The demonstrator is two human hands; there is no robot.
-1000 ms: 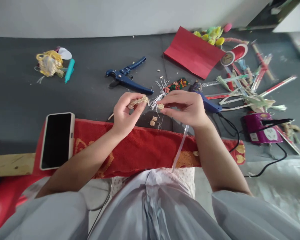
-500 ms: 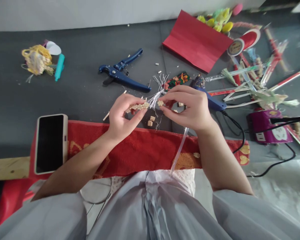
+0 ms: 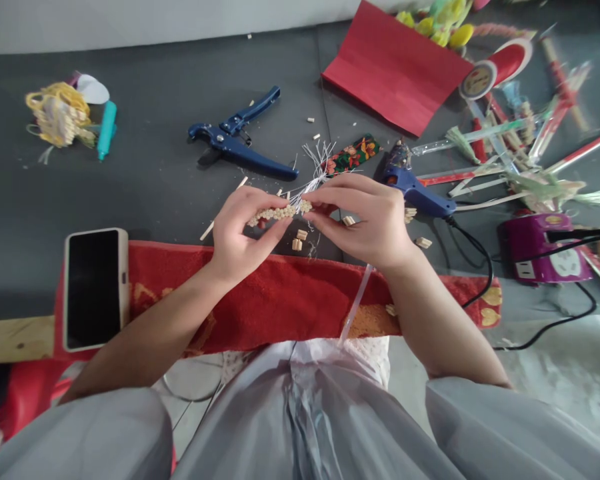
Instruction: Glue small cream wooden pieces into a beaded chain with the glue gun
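Grey bench [image 3: 150,180], busy toward its right edge

Near its front edge, our left fingers [image 3: 263,197] pinch a beaded strip [image 3: 274,213], our right fingers [image 3: 335,193] a cluster [image 3: 306,207] beside it; white threads [image 3: 313,185], cutter [image 3: 260,160] and glue gun [image 3: 424,199] crowd around.

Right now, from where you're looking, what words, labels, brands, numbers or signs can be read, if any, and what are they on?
None can be read.
Red spool: the marks on its round end label are too blurred.
Purple power socket block: any markings are too small.
Smartphone: its screen is dark, with no text showing.
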